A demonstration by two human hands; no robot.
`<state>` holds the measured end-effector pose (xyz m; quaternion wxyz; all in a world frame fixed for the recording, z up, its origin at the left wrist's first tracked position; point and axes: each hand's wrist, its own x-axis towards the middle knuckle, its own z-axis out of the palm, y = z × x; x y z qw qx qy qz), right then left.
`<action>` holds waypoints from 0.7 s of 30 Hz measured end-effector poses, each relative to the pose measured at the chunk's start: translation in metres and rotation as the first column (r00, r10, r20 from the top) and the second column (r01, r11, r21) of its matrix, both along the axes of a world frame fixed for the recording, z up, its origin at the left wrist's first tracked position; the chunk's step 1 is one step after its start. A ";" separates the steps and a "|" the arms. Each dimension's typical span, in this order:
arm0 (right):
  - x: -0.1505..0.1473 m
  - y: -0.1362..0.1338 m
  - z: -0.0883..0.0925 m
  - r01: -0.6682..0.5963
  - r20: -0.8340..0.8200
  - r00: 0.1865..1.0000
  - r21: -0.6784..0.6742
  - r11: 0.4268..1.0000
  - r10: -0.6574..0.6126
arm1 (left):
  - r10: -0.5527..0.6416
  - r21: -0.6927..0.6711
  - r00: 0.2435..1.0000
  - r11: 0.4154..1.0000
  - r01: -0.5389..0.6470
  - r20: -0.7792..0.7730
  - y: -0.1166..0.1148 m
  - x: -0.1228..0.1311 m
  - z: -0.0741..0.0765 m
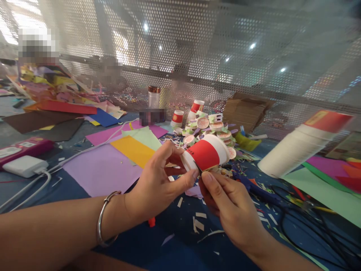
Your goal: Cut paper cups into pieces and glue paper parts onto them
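A red and white paper cup (207, 153) lies tilted on its side in the air, its wide rim to the right. My left hand (163, 171) is closed around the base end, thumb below and fingers above. My right hand (225, 199) pinches a small tool with a thin dark blade (199, 168), which touches the cup's wall near the base. My fingers hide most of that tool, so its exact kind does not show. Behind the cup is a pile of cut paper cup pieces (217, 126) with printed round bases.
Colored paper sheets (104, 169) and a white cable (93, 148) lie left. A tall leaning stack of paper cups (296, 146) stands right, near black cords (307, 229). Paper scraps (200, 222) litter the blue table. A perforated metal screen (197, 56) rises behind.
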<state>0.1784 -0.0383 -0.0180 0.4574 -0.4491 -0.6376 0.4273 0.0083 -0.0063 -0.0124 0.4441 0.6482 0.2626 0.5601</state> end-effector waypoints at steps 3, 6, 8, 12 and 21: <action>0.000 0.000 -0.002 0.004 -0.021 1.000 -0.020 1.000 -0.004 | 0.041 0.030 0.998 0.999 -0.040 -0.053 0.000 0.000 -0.002; -0.001 0.000 -0.003 0.006 -0.036 0.999 -0.024 1.000 -0.007 | 0.110 0.102 0.987 0.990 -0.098 -0.119 0.001 -0.001 -0.005; -0.001 0.000 -0.003 0.009 -0.042 0.999 -0.016 1.000 -0.010 | 0.160 0.183 0.973 0.975 -0.129 -0.164 0.002 -0.003 -0.007; 0.000 0.000 -0.003 0.013 -0.046 0.999 -0.003 1.000 -0.013 | 0.238 0.294 0.946 0.941 -0.168 -0.222 0.003 -0.004 -0.007; 0.003 0.002 0.001 0.004 0.021 1.000 0.011 1.000 -0.004 | -0.113 -0.292 0.991 0.948 0.129 0.068 0.010 -0.005 0.002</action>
